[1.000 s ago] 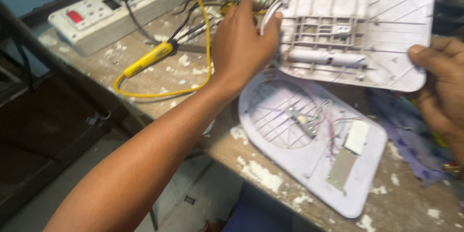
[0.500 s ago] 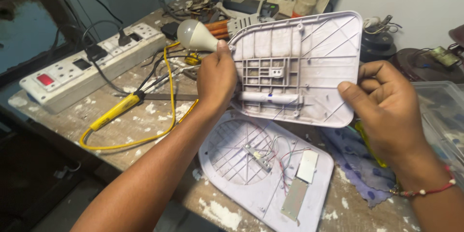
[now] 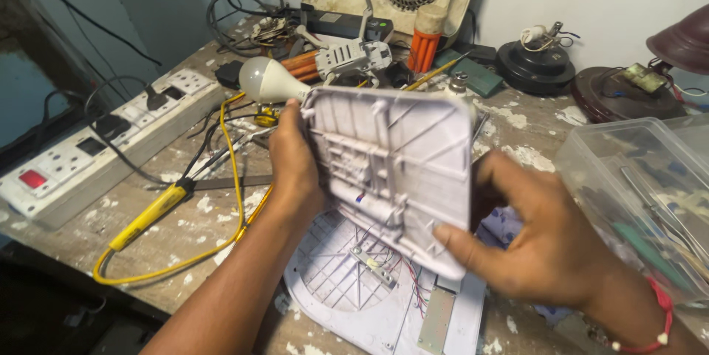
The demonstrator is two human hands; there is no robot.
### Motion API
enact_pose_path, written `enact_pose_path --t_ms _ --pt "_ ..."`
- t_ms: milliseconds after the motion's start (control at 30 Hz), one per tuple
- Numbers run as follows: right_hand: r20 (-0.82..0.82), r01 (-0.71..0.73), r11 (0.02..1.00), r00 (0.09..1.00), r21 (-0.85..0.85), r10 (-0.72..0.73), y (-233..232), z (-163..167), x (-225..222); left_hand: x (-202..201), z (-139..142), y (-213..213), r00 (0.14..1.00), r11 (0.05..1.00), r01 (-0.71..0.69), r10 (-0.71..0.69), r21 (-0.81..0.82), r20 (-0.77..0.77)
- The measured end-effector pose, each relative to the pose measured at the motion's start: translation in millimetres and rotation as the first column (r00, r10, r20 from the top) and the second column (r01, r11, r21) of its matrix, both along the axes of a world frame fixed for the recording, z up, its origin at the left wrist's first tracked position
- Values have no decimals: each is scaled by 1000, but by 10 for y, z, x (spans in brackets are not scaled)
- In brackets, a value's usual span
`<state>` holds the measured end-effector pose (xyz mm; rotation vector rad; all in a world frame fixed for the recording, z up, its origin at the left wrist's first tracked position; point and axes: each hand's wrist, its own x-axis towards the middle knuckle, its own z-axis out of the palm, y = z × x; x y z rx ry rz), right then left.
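Hands: left grip (image 3: 295,166), right grip (image 3: 543,240) both clamped on white plastic cover (image 3: 391,170) edges

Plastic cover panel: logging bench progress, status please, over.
Both hands, left and right, grip the white cover panel, ribbed inside facing camera. Held above the matching base half on the bench. Nothing between them.

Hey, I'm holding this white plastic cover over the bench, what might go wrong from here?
1. The white ribbed cover, held by the left hand and right hand, hangs right above the open base panel; lowering it carelessly may pinch the thin wires.
2. The bulb lies just behind the cover's top edge and might get knocked.
3. The soldering iron lies near the left forearm; if it is hot, it may burn.
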<state>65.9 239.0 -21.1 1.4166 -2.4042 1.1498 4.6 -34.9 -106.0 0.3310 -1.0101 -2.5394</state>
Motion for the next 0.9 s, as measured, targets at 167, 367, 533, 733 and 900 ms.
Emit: enact_pose_path --t_ms 167,367,533,733,900 --pt "-119 14 970 993 242 15 -75 22 176 47 -39 -17 992 994 -99 103 45 -72" --pt "159 -244 908 967 340 200 -157 110 257 -31 -330 -229 972 995 94 -96 -18 -215" --pt "139 -146 934 985 324 106 -83 131 98 -137 -493 -375 849 948 300 -316 -105 -423" --pt "166 11 926 983 378 -80 -97 -17 -146 -49 -521 -380 850 945 307 -326 -115 -414" --pt "158 -22 959 987 283 -24 -150 -137 -144 -7 -459 -396 802 922 364 -384 -134 -458"
